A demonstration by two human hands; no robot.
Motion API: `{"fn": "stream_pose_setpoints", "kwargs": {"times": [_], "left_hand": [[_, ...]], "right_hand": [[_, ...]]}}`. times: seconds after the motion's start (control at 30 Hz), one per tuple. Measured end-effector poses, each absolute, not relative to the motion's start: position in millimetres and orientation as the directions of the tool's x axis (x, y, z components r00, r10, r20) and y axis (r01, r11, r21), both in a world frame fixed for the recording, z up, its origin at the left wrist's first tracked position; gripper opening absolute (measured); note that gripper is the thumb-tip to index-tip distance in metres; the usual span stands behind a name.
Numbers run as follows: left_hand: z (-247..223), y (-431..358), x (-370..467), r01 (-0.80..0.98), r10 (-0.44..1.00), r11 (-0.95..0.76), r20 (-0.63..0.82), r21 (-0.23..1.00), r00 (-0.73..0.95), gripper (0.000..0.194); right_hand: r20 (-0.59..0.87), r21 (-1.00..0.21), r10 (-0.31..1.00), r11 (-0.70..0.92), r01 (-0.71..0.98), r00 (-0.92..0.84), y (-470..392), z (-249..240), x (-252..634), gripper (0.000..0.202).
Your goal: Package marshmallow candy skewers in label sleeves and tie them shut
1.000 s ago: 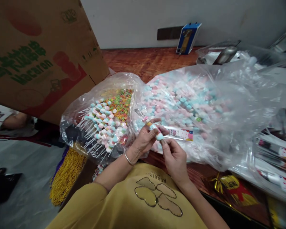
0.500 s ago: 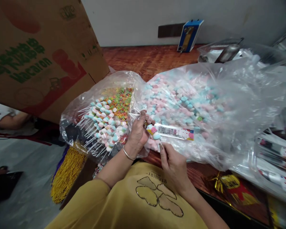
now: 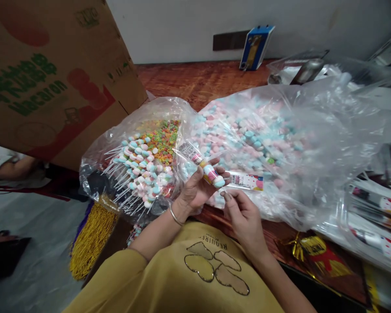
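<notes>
A marshmallow skewer [image 3: 211,174] in a printed clear wrapper lies across the fingers of my left hand [image 3: 196,190], which are curled around it. Just below its bottom marshmallow, my right hand [image 3: 244,214] pinches the white stick. A flat printed wrapper [image 3: 246,181] rests on the big plastic bag behind my hands. To the left, many marshmallow skewers [image 3: 140,167] with white sticks are piled on a clear bag, beside colourful ring-shaped cereal [image 3: 166,141]. Pink and blue marshmallows [image 3: 247,130] fill the big bag.
A large cardboard box [image 3: 58,78] stands at the left, with a person's arm [image 3: 18,167] below it. At the back of the wooden table [image 3: 182,80] is a blue device [image 3: 256,48]. More printed wrappers [image 3: 378,221] lie at the right. Gold fringe [image 3: 91,243] hangs lower left.
The printed wrapper around the skewer now extends up and left from my left hand. My left hand has turned more palm-up, and my right hand has shifted slightly right.
</notes>
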State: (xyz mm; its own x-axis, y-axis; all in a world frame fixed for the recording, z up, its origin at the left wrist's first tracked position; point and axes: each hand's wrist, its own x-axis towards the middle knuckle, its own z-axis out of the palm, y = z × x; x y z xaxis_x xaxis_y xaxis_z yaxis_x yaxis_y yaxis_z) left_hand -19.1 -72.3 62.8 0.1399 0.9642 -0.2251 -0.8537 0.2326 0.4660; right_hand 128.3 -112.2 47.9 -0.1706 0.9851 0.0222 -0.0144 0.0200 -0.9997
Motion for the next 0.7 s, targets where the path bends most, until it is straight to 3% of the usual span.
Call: {"fn": "stream_pose_setpoints", "kwargs": {"times": [0.07,0.13,0.2,0.27,0.33,0.4,0.43,0.5,0.57,0.6,0.63,0.7], "left_hand": [[62,-72,-24,-0.85,0.962,0.256,-0.203,0.46,0.181,0.062],[61,-71,-26,-0.843,0.965,0.253,-0.189,0.474,0.183,0.063],[59,-69,-26,-0.829,0.968,0.243,-0.187,0.503,0.17,0.06],[57,-68,-23,-0.811,0.969,0.235,-0.193,0.537,0.153,0.055],[56,-67,-21,-0.79,0.969,0.232,-0.208,0.567,0.135,0.051],[55,-67,-18,-0.763,0.963,0.248,-0.237,0.598,0.127,0.049],[55,-68,-17,-0.745,0.961,0.255,-0.249,0.617,0.122,0.048],[56,-69,-15,-0.701,0.959,0.263,-0.262,0.663,0.111,0.046],[58,-70,-16,-0.659,0.958,0.272,-0.263,0.701,0.115,0.047],[60,-69,-17,-0.651,0.959,0.273,-0.258,0.709,0.122,0.048],[62,-67,-19,-0.657,0.962,0.265,-0.244,0.705,0.126,0.051],[66,-61,-26,-0.713,0.976,0.211,-0.19,0.669,0.11,0.056]], "right_hand": [[-0.158,-0.924,0.941,-0.248,-0.292,-0.3,-112,51,127,0.025],[-0.239,-0.776,0.868,-0.44,-0.451,-0.436,-112,55,125,0.027],[-0.27,-0.67,0.804,-0.552,-0.496,-0.53,-113,57,123,0.028],[-0.279,-0.663,0.78,-0.579,-0.475,-0.561,-115,56,122,0.029],[-0.252,-0.798,0.844,-0.458,-0.392,-0.474,-116,52,123,0.028],[-0.102,-0.98,0.945,-0.15,-0.134,-0.311,-115,45,125,0.029],[0.036,-0.997,0.97,0.052,0.059,-0.239,-114,42,126,0.029],[0.328,-0.818,0.924,0.382,0.43,-0.198,-111,35,129,0.028],[0.503,-0.586,0.834,0.521,0.62,-0.226,-108,30,132,0.028],[0.54,-0.532,0.808,0.544,0.649,-0.234,-108,29,132,0.028],[0.547,-0.533,0.805,0.547,0.645,-0.231,-108,29,133,0.029],[0.472,-0.677,0.858,0.499,0.541,-0.202,-110,31,134,0.031]]}}
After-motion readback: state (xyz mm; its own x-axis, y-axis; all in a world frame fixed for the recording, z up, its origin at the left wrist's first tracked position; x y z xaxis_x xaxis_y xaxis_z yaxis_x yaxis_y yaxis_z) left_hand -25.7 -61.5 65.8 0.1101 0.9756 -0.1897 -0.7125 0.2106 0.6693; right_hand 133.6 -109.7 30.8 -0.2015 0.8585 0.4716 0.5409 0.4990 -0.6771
